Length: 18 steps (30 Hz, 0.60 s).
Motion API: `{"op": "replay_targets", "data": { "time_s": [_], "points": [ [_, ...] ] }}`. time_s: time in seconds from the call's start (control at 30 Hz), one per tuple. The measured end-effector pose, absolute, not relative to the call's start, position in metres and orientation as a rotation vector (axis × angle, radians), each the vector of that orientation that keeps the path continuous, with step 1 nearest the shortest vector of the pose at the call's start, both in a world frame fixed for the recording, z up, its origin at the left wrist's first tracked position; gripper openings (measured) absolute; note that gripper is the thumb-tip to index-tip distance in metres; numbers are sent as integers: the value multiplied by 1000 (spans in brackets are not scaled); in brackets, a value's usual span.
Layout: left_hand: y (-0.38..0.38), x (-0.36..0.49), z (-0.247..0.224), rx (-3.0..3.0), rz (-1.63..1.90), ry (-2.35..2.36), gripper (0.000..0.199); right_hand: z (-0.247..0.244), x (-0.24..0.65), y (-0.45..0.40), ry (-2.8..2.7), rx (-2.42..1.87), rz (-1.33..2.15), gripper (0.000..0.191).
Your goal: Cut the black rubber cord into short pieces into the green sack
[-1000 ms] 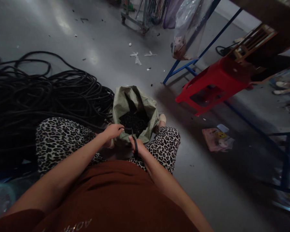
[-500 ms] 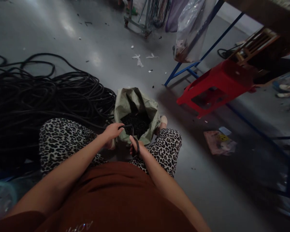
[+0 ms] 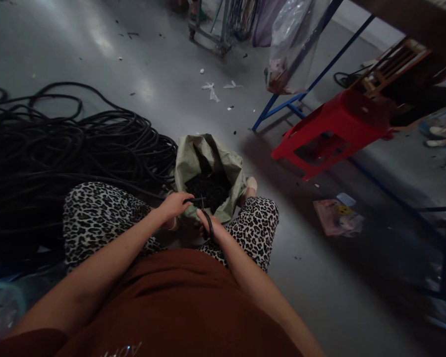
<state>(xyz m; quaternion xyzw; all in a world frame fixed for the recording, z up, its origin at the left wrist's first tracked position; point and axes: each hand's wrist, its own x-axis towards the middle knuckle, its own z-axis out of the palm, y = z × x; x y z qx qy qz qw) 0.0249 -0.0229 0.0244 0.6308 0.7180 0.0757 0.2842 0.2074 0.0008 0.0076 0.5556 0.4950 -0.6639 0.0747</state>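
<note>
Head view, left hand: your left hand (image 3: 176,204) is pinching a length of black cord (image 3: 196,200) between thumb and fingers, its end reaching out over the sack.
Head view, right hand: your right hand (image 3: 210,227) is closed on the scissors (image 3: 210,224), with the black handle loop at your fingers. The blades point up at the cord; whether they touch it is too small to tell.
Head view, sack: the pale green sack (image 3: 186,165) stands open on the floor between your feet, just beyond both hands. Small black pieces (image 3: 210,187) lie inside it.
Head view, cord pile: a large tangle of black cord (image 3: 107,136) spreads over the floor to your left, its near loops right beside the sack and your left knee.
Head view, clothing: you wear leopard-print trousers (image 3: 254,228) and a rust-brown top (image 3: 178,297).
Head view, right side: a red plastic stool (image 3: 357,119) is near a blue metal frame (image 3: 277,111), where a clear plastic bag (image 3: 292,54) hangs. A crumpled pink printed bag (image 3: 332,218) lies on the floor (image 3: 301,277) closer to you.
Head view, far floor: white scraps (image 3: 211,91) lie beyond the sack, short of a wheeled metal rack (image 3: 210,37).
Head view, lower left corner: a teal-rimmed container (image 3: 21,296) is partly in view.
</note>
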Motion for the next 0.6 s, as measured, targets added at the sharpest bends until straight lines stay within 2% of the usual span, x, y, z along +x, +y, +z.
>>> {"op": "replay_targets", "data": {
  "time_s": [0.3,0.6],
  "points": [
    [-24,28,28,1749,252,1820,34,-2,207,-1,1502,1706,-1966,53],
    [-21,31,36,1736,163,1864,33,-5,207,0,1554,1680,-1894,58]
  ]
}}
